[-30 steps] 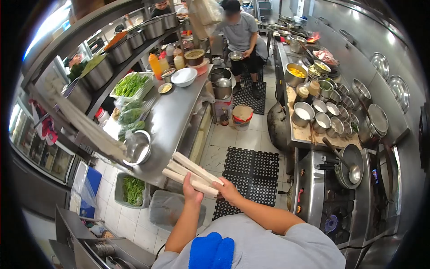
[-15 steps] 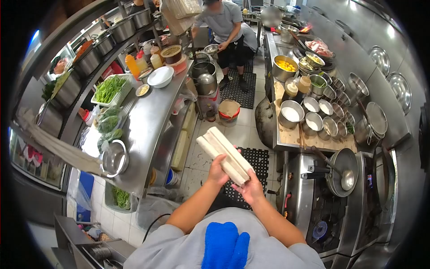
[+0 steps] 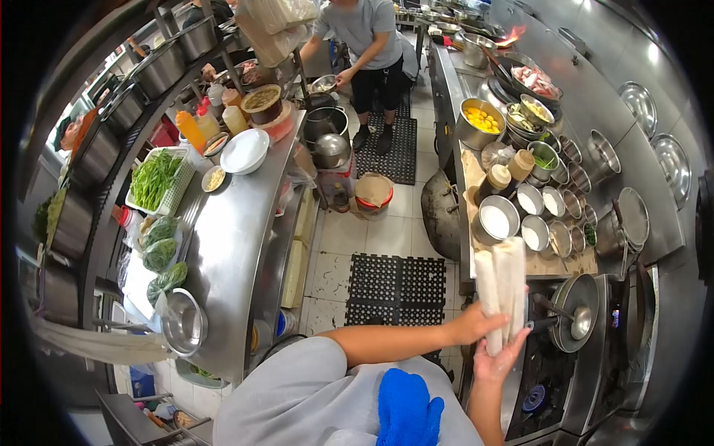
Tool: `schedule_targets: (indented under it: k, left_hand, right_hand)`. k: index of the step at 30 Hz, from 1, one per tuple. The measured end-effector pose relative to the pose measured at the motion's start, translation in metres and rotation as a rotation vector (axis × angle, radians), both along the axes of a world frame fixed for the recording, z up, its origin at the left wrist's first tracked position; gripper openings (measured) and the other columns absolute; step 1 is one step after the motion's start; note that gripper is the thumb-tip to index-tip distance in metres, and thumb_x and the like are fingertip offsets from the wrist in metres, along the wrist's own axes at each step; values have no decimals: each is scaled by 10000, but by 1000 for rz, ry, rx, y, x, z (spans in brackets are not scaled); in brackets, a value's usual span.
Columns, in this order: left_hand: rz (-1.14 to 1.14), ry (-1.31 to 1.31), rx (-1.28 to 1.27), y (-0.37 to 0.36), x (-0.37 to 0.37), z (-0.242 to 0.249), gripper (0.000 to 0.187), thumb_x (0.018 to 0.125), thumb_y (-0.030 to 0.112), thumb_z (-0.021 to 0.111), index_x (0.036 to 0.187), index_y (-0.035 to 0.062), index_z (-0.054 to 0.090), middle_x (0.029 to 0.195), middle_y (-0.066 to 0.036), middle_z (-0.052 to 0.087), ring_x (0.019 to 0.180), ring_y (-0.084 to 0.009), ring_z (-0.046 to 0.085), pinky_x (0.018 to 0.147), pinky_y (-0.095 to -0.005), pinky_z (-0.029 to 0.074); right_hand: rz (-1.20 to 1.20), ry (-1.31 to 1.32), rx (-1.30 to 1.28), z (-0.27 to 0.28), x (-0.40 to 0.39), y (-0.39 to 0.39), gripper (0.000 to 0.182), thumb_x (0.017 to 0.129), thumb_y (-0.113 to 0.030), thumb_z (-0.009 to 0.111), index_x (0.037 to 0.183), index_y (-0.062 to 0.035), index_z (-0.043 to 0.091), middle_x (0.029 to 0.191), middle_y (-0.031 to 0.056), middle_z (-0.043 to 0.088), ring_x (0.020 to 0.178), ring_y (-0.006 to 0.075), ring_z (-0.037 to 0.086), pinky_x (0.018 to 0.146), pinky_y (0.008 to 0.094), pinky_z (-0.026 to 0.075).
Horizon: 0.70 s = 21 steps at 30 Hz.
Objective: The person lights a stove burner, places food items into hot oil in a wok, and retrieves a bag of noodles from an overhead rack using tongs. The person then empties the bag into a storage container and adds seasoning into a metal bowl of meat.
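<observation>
White rolls held by both hands above wok.

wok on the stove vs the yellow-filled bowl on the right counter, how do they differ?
The wok is shallow, has a long handle and holds only a ladle; the bowl is deeper, has no handle and holds yellow food. The wok sits on the stove, close to the hands gripping the pale sticks; the bowl stands farther up the counter. Both are round bare metal.

Both hands gripping pale rolls, wok beside
</observation>
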<state>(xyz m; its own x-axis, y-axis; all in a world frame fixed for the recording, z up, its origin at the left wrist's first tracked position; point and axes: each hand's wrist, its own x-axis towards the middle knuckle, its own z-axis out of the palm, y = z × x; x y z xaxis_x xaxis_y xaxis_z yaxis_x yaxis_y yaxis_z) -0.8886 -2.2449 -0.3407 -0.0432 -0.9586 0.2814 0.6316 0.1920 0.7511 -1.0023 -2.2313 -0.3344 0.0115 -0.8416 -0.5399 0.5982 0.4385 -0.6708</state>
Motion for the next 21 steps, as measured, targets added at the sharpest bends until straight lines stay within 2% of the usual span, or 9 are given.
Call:
schedule_targets:
  k: [6,9,11,12,14,16,18,20,21]
  left_hand:
    - [-75,-323,-88,-27,-53,2,496,817,171,599,1243,0,412,1120,-118,533,965,-161,533,816,-303,454]
    - [-491,-303,39,-38,-54,59,603,767,166,639,1264,-26,358,1163,-161,483,1007,-234,525,875,-343,431]
    - [-232,-438,-248,-55,-90,42,624,748,155,647,1269,-27,353,1207,-172,437,1023,-249,514,889,-346,423]
    - [38,-561,-530,-62,-108,32,647,730,143,654,1273,-27,348,1252,-183,390,1039,-265,503,903,-349,415]
    - [-316,-469,-405,-66,-96,58,533,762,125,632,1231,-19,424,1304,-153,359,1068,-250,506,907,-344,412]
    - [-419,-457,-390,-73,-89,50,394,808,142,615,1151,-21,507,1235,-138,452,1014,-242,546,874,-339,434]
    - [-297,-655,-471,-79,-71,28,276,840,180,593,1060,13,578,1078,-116,573,933,-219,583,808,-324,464]
    - [-316,-770,-270,-78,-44,12,240,863,158,550,1057,23,593,1024,-110,602,942,-208,584,822,-311,457]
    - [-324,-824,-105,-77,-30,-13,240,867,145,538,1063,17,592,1033,-111,604,958,-203,584,837,-299,453]
  right_hand:
    - [-284,80,-29,9,-47,-14,452,859,-497,503,1109,-119,500,876,-29,557,668,32,517,401,164,310]
    - [-134,94,-223,-10,-127,-20,658,842,-562,474,1265,-60,413,1175,45,500,987,139,513,692,233,414]
    - [-272,178,-163,-3,-164,-27,673,855,-550,459,1296,-48,381,1229,69,479,1030,158,518,721,235,453]
    - [-258,124,-239,-4,-192,-29,649,862,-531,463,1297,-56,382,1229,71,476,1008,147,523,626,207,469]
    - [-438,220,-185,27,-217,-31,473,876,-378,528,1250,-107,425,1056,32,544,667,56,523,403,123,375]
    - [-563,474,-342,14,-281,-31,595,882,-451,476,1340,-99,334,1311,92,411,987,114,526,424,138,414]
    - [-490,1070,-528,-4,-357,-29,563,897,-395,470,1371,-149,292,1357,91,366,1060,155,490,671,238,450]
    - [-751,476,-377,38,-381,-22,531,903,-375,471,1372,-192,303,1351,50,378,1108,188,460,911,361,346]
    - [-762,521,-354,54,-395,-24,508,898,-388,482,1346,-191,348,1294,23,433,1087,172,471,891,349,350]
